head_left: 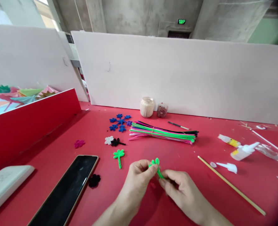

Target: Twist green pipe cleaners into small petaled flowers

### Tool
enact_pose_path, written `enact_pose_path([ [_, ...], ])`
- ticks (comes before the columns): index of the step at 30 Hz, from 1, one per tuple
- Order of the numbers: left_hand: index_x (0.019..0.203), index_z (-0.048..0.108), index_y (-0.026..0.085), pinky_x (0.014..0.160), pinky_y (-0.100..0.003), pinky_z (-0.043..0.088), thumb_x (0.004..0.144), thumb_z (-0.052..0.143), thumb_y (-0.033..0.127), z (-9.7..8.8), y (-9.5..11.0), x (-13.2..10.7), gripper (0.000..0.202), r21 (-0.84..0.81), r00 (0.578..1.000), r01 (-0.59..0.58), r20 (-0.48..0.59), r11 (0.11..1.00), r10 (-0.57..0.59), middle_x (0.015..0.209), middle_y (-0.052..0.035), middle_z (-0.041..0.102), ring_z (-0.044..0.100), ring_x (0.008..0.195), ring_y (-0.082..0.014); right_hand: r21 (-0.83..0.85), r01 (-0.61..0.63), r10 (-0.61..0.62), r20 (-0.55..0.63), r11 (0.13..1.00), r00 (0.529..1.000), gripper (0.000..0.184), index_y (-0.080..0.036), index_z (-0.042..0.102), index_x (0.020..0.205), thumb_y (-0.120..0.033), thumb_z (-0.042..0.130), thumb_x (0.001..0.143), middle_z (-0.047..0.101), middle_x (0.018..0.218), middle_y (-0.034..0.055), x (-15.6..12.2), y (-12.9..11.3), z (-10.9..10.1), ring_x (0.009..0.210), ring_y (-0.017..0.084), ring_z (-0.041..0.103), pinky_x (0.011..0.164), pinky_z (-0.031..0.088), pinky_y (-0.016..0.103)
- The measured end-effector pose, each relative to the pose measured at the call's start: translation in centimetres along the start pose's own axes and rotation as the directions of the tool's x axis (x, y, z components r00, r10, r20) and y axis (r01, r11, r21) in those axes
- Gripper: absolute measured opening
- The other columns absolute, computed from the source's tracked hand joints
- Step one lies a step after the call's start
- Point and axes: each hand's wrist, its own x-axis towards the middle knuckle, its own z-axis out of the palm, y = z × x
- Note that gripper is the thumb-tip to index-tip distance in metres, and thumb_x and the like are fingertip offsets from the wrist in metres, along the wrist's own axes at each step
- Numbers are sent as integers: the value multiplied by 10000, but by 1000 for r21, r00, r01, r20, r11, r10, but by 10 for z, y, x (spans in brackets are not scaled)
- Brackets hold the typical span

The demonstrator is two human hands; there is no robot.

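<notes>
Left hand (139, 175) and right hand (183, 187), each grip pinching the same fuzzy green piece (157, 161), sit between phone (67, 188) and stick (231, 185).

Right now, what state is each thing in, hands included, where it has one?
Left hand: pinching, grip closed on the green pipe cleaner
Right hand: pinching the same piece lower down
Green pipe cleaner: bent, looped at its upper end
Green flower: lying down, stem twisted
Pipe-cleaner bundle: banded together
Phone: screen dark
Glass jar: upright
Exit sign: lit
</notes>
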Motion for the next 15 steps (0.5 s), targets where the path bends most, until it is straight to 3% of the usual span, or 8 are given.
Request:
enact_pose_path([
  [3, 526, 566, 119, 510, -220, 319, 655, 634, 338, 1, 4, 0, 263, 51, 1000, 1, -7, 999, -1, 484, 20, 493, 391, 489, -87, -330, 89, -92, 5, 940, 996, 248, -172, 474, 630, -222, 381, 854, 468, 559, -22, -2, 0, 0, 519, 111, 418, 508, 286, 232],
  [7, 478, 557, 116, 487, -209, 267, 596, 667, 311, 0, 7, 3, 253, 134, 1000, 7, -19, 991, -4, 447, 42, 429, 323, 475, -74, -647, 176, -190, 49, 742, 981, 246, -165, 510, 624, -136, 374, 827, 552, 565, 23, -4, 5, -2, 541, 141, 487, 529, 281, 256],
  [11, 466, 550, 119, 455, -215, 190, 604, 650, 326, -1, 6, 5, 268, 221, 1000, 7, 3, 975, -8, 441, 62, 337, 242, 470, -68, -773, 241, -318, 55, 587, 947, 255, -164, 523, 580, -84, 389, 782, 552, 531, 22, -4, 11, -1, 511, 137, 476, 519, 250, 267],
  [15, 455, 516, 129, 459, -220, 187, 613, 633, 329, -1, 5, 5, 280, 241, 1000, 1, 9, 971, -3, 451, 64, 300, 235, 479, -74, -793, 215, -359, -6, 570, 933, 202, -172, 532, 577, -91, 428, 729, 545, 535, 19, -6, 12, 2, 514, 142, 471, 529, 246, 276],
])
